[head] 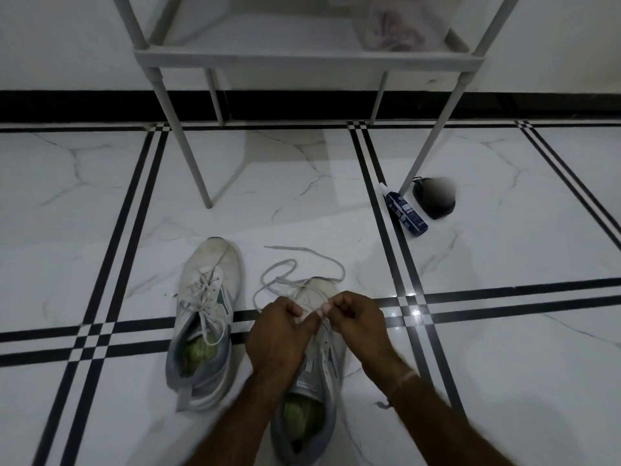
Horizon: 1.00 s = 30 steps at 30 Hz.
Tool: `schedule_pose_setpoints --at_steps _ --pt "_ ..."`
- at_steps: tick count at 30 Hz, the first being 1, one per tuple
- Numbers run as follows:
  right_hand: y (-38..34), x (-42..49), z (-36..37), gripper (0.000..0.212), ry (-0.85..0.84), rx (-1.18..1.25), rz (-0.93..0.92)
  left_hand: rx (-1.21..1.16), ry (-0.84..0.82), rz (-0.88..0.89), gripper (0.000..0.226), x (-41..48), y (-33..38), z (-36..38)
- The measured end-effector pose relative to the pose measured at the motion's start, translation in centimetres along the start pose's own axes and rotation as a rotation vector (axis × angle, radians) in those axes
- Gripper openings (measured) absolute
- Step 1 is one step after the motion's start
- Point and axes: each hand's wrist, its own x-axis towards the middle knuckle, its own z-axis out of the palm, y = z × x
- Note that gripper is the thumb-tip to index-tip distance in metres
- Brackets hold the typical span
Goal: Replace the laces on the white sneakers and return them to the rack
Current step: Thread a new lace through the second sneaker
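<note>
Two white sneakers with grey heels and green insoles lie on the tiled floor, toes pointing away from me. The left sneaker is loosely laced, with its lace ends hanging free. Over the right sneaker my left hand and my right hand meet, each pinching the white lace near the eyelets. The rest of that lace loops loosely over the floor beyond the toe. My hands hide most of the shoe's lacing.
A white metal rack stands against the wall ahead, its legs on the floor and a bag on its shelf at the right. A dark blue bottle lies beside a black object near the rack's right front leg.
</note>
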Motion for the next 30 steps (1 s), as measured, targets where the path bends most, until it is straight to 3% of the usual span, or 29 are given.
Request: schedule_pose_setpoints --at_steps 3,6,8,11,16,19,23,24,27,30 --pt "-0.2 -0.2 -0.1 0.010 0.019 -0.015 0.030 0.063 0.012 -0.023 0.030 1.2 1.0 0.6" --pt "-0.2 -0.3 -0.5 0.014 0.057 0.017 0.081 -0.170 -0.094 0.025 0.013 2.1 0.4 0.9" --pt "-0.2 -0.5 -0.7 0.016 0.058 0.048 0.120 -0.295 -0.128 0.090 0.015 2.3 -1.0 0.6" --pt "-0.1 -0.6 -0.7 0.015 0.034 0.015 0.104 -0.279 -0.163 0.206 0.017 2.1 -3.2 0.0" --pt "-0.2 -0.6 -0.2 0.015 0.011 -0.040 0.064 -0.307 -0.167 0.210 0.018 2.1 -3.8 -0.8" --pt "-0.6 -0.6 -0.1 0.015 0.002 0.003 0.075 -0.460 -0.156 0.084 0.010 2.0 -3.1 -0.8" --pt "-0.6 -0.7 -0.1 0.015 0.011 -0.003 0.084 -0.346 0.179 0.032 0.024 1.0 -3.7 -0.1" --pt "-0.6 -0.8 0.0 0.014 0.017 -0.014 0.080 -0.326 0.188 -0.014 0.032 0.6 -3.5 -0.2" --pt "-0.3 -0.8 0.2 0.012 0.021 -0.062 0.047 -0.230 -0.010 -0.169 0.050 -0.2 -2.0 -0.1" --pt "-0.4 -0.7 0.3 0.011 0.009 -0.096 0.037 -0.253 -0.053 -0.172 0.040 0.2 -1.3 0.2"
